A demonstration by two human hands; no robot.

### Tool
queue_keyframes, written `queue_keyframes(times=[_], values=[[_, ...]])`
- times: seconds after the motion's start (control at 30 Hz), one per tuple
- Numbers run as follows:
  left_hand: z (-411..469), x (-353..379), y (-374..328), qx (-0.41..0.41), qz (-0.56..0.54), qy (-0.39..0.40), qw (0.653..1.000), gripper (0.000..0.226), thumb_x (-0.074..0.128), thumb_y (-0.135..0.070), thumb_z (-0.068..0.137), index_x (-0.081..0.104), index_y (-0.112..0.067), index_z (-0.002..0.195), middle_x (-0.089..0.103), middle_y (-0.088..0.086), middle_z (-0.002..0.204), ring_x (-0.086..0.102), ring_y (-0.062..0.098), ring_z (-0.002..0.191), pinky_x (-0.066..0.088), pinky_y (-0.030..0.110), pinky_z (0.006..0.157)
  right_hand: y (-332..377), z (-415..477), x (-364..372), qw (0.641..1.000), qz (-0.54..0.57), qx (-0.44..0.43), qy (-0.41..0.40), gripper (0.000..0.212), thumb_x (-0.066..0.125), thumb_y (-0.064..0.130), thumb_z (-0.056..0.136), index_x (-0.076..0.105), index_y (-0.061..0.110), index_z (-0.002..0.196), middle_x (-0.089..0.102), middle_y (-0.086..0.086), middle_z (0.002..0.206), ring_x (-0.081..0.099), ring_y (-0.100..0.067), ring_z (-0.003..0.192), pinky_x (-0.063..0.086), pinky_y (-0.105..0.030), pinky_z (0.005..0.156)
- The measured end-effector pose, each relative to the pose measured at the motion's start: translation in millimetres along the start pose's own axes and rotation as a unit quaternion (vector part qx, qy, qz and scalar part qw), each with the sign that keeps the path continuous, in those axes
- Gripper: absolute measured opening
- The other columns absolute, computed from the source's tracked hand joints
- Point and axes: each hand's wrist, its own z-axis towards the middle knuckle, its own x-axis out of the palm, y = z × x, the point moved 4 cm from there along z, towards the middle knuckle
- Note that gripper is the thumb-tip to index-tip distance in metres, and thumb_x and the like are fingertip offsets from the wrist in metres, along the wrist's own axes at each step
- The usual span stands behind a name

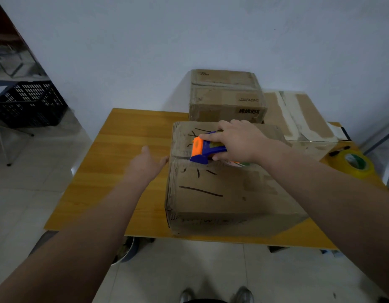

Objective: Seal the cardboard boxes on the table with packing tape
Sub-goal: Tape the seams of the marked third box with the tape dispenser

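— Which step is in hand?

— Taping the top of the nearest box. The right hand is wrapped round the blue-and-orange tape dispenser and holds it down on the centre seam, close to the box's left end.

— And the other hand?

— The left hand is off the box's left end, fingers extended and holding nothing, tips at or just short of the cardboard edge (motion blur prevents a firmer finding).

— Is tape down along the seam?

— Cannot tell; the right forearm covers the stretch behind the dispenser.

— Where do the boxes stand?

— All on the wooden worktop. The nearest box is at the front right, a rear box is just behind it by the wall, and a third box is to the right. A spare roll of tape lies at the right edge.

— Next move?

— In my judgement, carry the dispenser over the left edge and down the end face while the left hand braces the box or presses the tape flat. Then tear it on the blade. The flaps need holding level, or the tape will bridge the gap.
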Motion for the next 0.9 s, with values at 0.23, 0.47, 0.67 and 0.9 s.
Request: queue_keyframes(times=[0.23, 0.47, 0.67, 0.9], values=[[-24, 25, -33, 0.127, -0.261, 0.251, 0.924, 0.100, 0.070, -0.055, 0.073, 0.006, -0.040, 0.148, 0.006, -0.004, 0.157, 0.014, 0.019, 0.142, 0.028, 0.043, 0.112, -5, 3, 1, 1.000, 0.012, -0.014, 0.018, 0.073, 0.050, 0.066, 0.083, 0.018, 0.046, 0.146, 0.045, -0.005, 0.121, 0.046, -0.024, 0.101, 0.031, -0.032, 0.075], [-18, 33, -26, 0.102, -0.305, 0.262, 0.910, 0.104, 0.078, -0.047, 0.065, 0.011, -0.049, 0.144, 0.031, -0.016, 0.132, 0.041, 0.006, 0.112, 0.041, 0.013, 0.077, -10, 0, -6, 0.999, -0.006, -0.034, 0.020, 0.080, 0.051, 0.072, 0.077, 0.020, 0.046, 0.145, 0.042, -0.001, 0.108, 0.037, -0.017, 0.085, 0.031, -0.031, 0.067], [-18, 31, -24, 0.086, -0.269, 0.239, 0.929, 0.100, 0.078, -0.053, 0.061, 0.018, -0.054, 0.141, 0.029, -0.017, 0.132, 0.040, 0.012, 0.113, 0.041, 0.026, 0.087, -114, -83, -4, 0.997, 0.003, 0.057, 0.053, 0.076, 0.051, 0.075, 0.073, 0.027, 0.051, 0.141, 0.046, 0.002, 0.115, 0.045, -0.015, 0.092, 0.037, -0.029, 0.071], [-23, 24, -27, 0.082, -0.184, 0.211, 0.956, 0.100, 0.068, -0.063, 0.063, 0.012, -0.050, 0.144, 0.013, -0.004, 0.155, 0.025, 0.027, 0.137, 0.031, 0.044, 0.108, -130, -104, 16, 0.998, 0.023, 0.061, 0.022, 0.072, 0.053, 0.068, 0.078, 0.026, 0.048, 0.143, 0.046, 0.001, 0.120, 0.046, -0.017, 0.100, 0.035, -0.029, 0.074]])
